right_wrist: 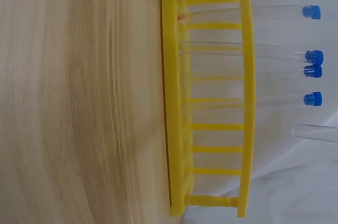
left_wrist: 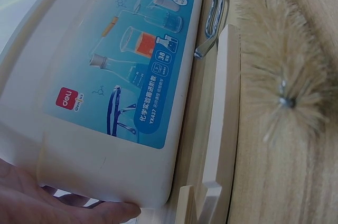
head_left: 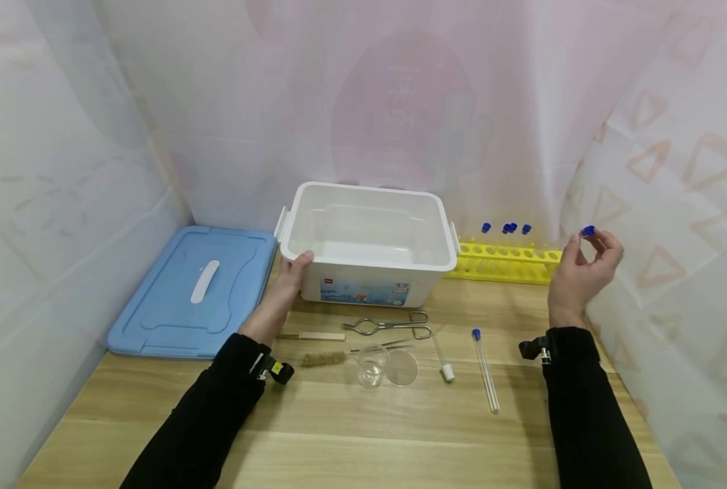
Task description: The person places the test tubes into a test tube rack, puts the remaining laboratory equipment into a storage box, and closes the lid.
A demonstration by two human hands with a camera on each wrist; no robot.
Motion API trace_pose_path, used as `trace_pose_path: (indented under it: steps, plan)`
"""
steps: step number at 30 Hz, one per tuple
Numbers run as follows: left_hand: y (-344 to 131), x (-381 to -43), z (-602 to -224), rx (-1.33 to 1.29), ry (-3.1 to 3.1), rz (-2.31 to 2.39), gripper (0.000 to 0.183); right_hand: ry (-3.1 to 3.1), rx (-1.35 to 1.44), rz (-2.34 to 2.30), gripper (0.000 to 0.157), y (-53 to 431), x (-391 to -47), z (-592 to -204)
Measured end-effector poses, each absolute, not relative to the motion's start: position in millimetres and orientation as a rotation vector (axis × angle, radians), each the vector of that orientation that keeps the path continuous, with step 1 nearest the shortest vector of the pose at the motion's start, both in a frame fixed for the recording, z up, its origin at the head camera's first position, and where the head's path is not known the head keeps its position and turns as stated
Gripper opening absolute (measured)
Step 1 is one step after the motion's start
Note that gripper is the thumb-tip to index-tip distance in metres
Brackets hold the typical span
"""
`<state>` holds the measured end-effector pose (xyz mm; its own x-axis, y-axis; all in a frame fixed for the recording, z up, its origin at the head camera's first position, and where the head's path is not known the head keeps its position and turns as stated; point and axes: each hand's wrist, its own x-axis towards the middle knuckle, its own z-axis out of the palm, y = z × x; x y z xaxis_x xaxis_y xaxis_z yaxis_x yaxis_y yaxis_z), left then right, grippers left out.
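Observation:
My left hand point(head_left: 282, 293) grips the front left corner of a white plastic storage box point(head_left: 375, 260), its thumb at the rim. In the left wrist view, fingers point(left_wrist: 113, 212) curl along the box's end below a blue label point(left_wrist: 129, 60). Raised at the right, my right hand point(head_left: 583, 278) pinches a test tube by its blue cap point(head_left: 588, 231). The tube's clear lower end point(right_wrist: 317, 132) shows in the right wrist view, above the yellow test tube rack point(right_wrist: 247, 76). Several blue-capped test tubes point(right_wrist: 274, 52) stand in that rack.
A blue lid point(head_left: 161, 299) lies left of the box. In front of it lie crucible tongs point(head_left: 394, 326), a wooden strip point(head_left: 322, 336), a tube brush point(head_left: 323, 358), clear glassware point(head_left: 370, 372), a thin rod with a white end point(head_left: 447, 372) and a blue-capped test tube point(head_left: 487, 373).

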<state>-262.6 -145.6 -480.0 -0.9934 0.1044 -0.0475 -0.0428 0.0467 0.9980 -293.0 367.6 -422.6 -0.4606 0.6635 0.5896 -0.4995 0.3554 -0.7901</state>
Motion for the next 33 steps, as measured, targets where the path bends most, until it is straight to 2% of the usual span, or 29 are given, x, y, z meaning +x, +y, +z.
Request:
trace_pose_path:
  steps: [13,26,33]
  plan:
    - [-148.4,-262.7,-480.5,0.050,2.191,2.081,0.094,-1.659,-0.191,1.328,0.026,386.4,-324.4,-444.5]
    - [-148.8,-260.3,-479.0,0.067,2.218,2.046,0.100,-1.752,-0.303,1.306,0.024,393.6,-336.0,-454.9]
    - [-148.7,-260.2,-478.6,0.058,2.215,2.037,0.101,-1.814,-0.279,1.308,0.028,394.3,-335.8,-458.7]
